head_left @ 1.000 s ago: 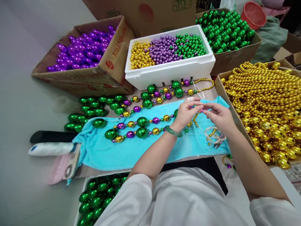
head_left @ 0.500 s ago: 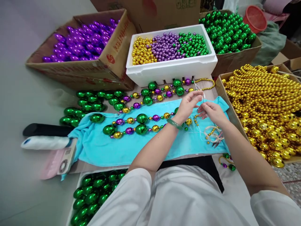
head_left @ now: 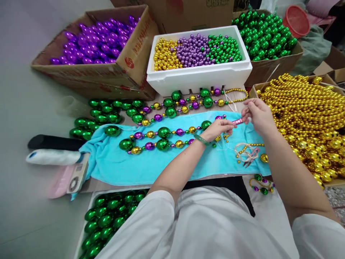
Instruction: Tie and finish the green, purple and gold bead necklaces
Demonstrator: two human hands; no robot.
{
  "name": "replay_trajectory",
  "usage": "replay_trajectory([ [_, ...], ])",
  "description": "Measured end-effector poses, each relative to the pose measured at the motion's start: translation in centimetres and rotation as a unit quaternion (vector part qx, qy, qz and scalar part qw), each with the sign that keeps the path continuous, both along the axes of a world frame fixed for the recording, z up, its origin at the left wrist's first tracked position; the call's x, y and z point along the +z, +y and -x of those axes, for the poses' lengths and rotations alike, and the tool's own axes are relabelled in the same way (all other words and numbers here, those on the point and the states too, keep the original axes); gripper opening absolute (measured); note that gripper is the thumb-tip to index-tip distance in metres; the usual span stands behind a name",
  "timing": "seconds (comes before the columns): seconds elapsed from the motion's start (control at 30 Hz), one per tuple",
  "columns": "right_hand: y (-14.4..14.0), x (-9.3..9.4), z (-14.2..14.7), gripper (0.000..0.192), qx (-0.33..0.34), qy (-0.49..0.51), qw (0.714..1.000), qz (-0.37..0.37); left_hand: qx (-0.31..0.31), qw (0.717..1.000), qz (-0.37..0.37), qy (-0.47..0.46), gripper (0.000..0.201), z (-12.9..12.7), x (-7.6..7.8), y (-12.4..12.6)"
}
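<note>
Bead strand (head_left: 161, 138) on towel (head_left: 140, 165) strung most of its length, free end at left hand (head_left: 218, 128), which pinches it; right hand (head_left: 257, 115) grips pink tool (head_left: 238, 121); end apparently not yet tied, gold beads (head_left: 302, 108) at right

Purple beads box (head_left: 94, 39), white foam tray (head_left: 199, 73), red basket (head_left: 297, 20), gold beads box (head_left: 304, 108).

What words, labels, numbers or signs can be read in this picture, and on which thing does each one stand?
No text here can be read for certain.
Purple-bead cardboard box: a round red mark and red print, too blurred to read.
Tall cardboard box: a red spot and green print, cut off and blurred.
Pink device: small markings, too small to read.
</note>
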State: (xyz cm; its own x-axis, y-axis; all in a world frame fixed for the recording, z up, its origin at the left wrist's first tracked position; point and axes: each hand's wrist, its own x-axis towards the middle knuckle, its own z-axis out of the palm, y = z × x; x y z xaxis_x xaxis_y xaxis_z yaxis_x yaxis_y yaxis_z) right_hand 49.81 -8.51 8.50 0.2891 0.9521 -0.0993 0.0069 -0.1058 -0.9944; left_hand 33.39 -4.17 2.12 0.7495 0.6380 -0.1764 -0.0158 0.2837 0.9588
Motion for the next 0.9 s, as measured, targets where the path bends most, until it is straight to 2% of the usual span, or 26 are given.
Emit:
replay_trajectory([
  [0.17,-0.1,3.1,-2.0,0.016,-0.019,-0.019,0.999,-0.023,0.011,0.999,-0.026,0.040,0.024,2.1,2.2,-1.3],
  [0.23,0.0,4.3,-2.9,0.016,-0.066,-0.001,0.996,-0.054,0.024,0.998,-0.011,0.055,0.024,3.3,3.2,-1.6],
  [0.3,0.2,5.0,-3.8,0.019,-0.141,0.020,0.985,-0.102,0.046,0.996,0.009,0.070,0.024,4.6,4.1,-1.7],
  [0.43,0.8,5.0,-5.5,0.024,-0.237,0.006,0.956,-0.172,0.090,0.994,0.007,0.070,0.020,6.5,5.4,-1.2],
  [0.5,1.0,4.3,-6.0,0.023,-0.248,-0.044,0.954,-0.162,0.105,0.993,0.011,0.047,0.019,6.8,6.3,-1.1],
  [0.63,1.2,2.1,-5.9,0.020,-0.197,-0.151,0.969,-0.009,0.125,0.992,0.016,-0.004,0.020,6.9,9.0,-1.7],
  [0.73,1.1,-0.5,-5.7,0.018,-0.175,-0.167,0.969,0.054,0.133,0.991,-0.003,-0.015,0.020,7.1,11.0,-2.5],
  [0.8,0.9,-2.5,-5.6,0.020,-0.149,-0.235,0.955,0.104,0.140,0.990,-0.015,-0.018,0.020,7.4,11.9,-2.9],
  [0.9,0.3,-5.4,-5.3,0.017,-0.038,-0.375,0.905,0.196,0.149,0.988,-0.028,-0.029,0.021,7.8,12.3,-3.5],
])
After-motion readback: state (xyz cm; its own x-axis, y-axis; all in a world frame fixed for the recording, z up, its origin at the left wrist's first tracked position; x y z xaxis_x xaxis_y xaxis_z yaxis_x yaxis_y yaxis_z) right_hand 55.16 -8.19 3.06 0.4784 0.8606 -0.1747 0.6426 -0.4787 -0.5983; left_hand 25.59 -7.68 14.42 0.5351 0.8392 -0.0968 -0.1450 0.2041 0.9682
